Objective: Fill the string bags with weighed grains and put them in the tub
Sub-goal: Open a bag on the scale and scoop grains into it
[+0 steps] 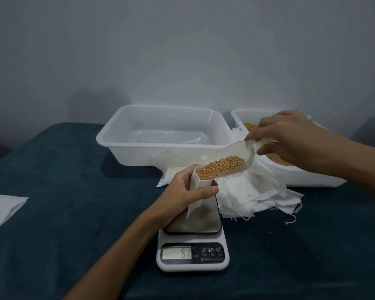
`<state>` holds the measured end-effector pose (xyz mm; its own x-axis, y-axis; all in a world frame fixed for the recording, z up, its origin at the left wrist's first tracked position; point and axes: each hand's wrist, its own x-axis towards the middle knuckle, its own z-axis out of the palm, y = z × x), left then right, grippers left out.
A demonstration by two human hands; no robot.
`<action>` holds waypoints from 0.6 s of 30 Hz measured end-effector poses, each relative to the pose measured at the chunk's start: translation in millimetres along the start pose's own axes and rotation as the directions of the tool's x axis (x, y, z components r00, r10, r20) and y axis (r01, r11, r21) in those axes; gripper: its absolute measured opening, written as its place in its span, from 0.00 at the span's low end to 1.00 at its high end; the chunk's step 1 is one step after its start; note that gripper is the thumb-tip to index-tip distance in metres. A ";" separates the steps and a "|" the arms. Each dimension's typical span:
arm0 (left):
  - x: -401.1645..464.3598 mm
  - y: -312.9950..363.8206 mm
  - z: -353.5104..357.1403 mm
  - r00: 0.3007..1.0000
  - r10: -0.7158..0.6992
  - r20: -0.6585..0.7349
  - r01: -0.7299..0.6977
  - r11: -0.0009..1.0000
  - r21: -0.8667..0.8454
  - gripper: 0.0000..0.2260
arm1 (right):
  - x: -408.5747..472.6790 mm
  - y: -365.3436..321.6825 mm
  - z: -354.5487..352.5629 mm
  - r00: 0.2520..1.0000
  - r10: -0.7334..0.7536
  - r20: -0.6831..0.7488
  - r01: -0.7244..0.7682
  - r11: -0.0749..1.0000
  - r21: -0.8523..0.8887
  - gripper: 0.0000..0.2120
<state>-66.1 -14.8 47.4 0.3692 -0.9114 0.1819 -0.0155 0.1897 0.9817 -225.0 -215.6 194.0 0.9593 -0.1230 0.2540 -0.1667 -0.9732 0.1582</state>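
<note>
My left hand (187, 192) grips a white string bag (196, 191) by its open mouth, holding it upright on the digital scale (193, 245), whose display reads 51. My right hand (290, 137) pinches the handle of a clear plastic scoop (227, 158) loaded with golden grains (220, 166). The scoop tilts down to the left, its lip at the bag's mouth. A white tub (121, 135) stands behind the scale with one white bag lying inside. At the right, a second white tub (290, 176) holds the grain supply, partly hidden by my right hand.
A heap of white string bags (253, 191) lies between the scale and the tubs, with loose strings trailing right. A white sheet (2, 208) sits at the table's left edge. The table wears a dark teal cloth (74, 191). A pale wall rises behind.
</note>
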 end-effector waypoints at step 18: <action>0.6 -2.6 -1.8 1.000 -0.008 0.015 0.009 1.000 -0.018 0.18 | 0.7 -1.9 1.6 1.000 -0.005 -0.018 0.005 1.000 -0.026 0.15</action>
<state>-64.1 -15.2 44.8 0.3551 -0.9184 0.1746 0.0047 0.1885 0.9821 -223.6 -214.1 192.4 0.9560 -0.1147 0.2699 -0.1681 -0.9685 0.1839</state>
